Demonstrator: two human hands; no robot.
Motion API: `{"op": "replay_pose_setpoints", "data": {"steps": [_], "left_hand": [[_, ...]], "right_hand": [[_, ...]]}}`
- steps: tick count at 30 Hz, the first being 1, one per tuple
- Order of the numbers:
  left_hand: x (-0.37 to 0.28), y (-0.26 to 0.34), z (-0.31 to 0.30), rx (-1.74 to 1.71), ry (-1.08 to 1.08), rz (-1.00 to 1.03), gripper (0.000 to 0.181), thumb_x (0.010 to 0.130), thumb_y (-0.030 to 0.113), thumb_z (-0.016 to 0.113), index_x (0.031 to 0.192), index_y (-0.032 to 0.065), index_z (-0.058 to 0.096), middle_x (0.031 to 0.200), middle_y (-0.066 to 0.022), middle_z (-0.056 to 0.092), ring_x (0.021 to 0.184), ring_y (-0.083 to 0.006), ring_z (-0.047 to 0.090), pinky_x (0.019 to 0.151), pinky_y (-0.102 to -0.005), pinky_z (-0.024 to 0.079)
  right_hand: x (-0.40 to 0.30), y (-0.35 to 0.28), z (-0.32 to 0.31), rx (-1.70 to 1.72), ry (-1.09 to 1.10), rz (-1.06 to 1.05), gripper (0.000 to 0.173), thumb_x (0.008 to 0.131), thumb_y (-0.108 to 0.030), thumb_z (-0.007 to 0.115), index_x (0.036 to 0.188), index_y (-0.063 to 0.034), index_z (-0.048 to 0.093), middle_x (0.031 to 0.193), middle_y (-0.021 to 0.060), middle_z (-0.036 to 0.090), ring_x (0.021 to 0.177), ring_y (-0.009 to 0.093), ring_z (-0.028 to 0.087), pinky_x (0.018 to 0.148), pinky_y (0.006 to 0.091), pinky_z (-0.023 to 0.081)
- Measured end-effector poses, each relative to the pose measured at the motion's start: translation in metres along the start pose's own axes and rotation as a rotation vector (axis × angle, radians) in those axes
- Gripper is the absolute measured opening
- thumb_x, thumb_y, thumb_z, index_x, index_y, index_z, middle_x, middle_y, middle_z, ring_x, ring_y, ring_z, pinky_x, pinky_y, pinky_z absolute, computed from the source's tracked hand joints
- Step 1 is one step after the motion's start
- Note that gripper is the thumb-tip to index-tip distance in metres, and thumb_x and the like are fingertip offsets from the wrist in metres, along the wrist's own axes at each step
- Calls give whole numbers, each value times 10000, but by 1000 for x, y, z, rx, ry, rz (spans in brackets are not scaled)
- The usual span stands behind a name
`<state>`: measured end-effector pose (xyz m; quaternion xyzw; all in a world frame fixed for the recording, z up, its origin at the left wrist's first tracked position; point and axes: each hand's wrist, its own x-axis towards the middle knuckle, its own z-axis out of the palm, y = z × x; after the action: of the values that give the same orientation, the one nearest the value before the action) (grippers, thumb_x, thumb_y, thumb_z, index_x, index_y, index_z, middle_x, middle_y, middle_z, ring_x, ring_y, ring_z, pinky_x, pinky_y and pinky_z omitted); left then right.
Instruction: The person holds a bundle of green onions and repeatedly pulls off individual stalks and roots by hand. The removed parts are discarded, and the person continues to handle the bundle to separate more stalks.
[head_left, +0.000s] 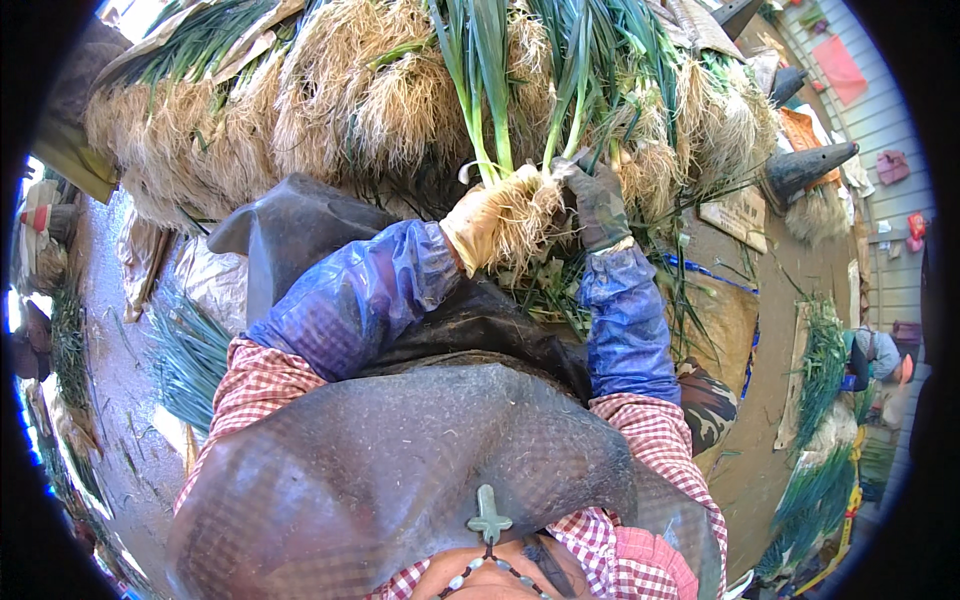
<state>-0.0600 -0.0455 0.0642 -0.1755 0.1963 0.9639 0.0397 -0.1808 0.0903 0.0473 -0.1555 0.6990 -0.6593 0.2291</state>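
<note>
In the head view, my left hand (477, 225), in a pale yellow glove, is closed around the root end of green onion stalks (487, 135) with long pale roots (521, 232). My right hand (596, 199), in a dark camouflage glove, is at the base of neighbouring green stalks (570, 124), its fingertips close beside those roots; its palm and most fingers are hidden. The two hands are nearly together. Behind them lies a long heap of green onions, with roots (409, 97) hanging toward me. Trimmed green bits (551, 289) lie below the hands.
A dark apron (420, 465) covers my lap. Cut green leaves (187, 360) lie at the left. A tan sack (720, 315) is on the floor at the right, near a wooden board (739, 214) and dark cones (810, 169). Another person (881, 356) is far right, near more green onions (817, 375).
</note>
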Motion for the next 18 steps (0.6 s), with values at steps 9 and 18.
{"op": "replay_pose_setpoints", "data": {"steps": [9,18], "left_hand": [[-12,4,0,156,-85,40,222,847,76,673,1052,-2,641,818,-60,677,604,-163,638,541,-273,544],[-14,13,-3,-57,-219,39,309,842,97,651,1117,-31,592,908,-135,680,650,-189,647,564,-276,536]], "right_hand": [[-26,-35,16,-554,-10,-503,250,886,-261,696,837,-18,664,684,103,564,621,223,523,589,361,438],[-63,-52,-2,-291,-144,-365,255,903,-287,675,921,-33,671,734,14,627,634,91,553,553,252,439]]}}
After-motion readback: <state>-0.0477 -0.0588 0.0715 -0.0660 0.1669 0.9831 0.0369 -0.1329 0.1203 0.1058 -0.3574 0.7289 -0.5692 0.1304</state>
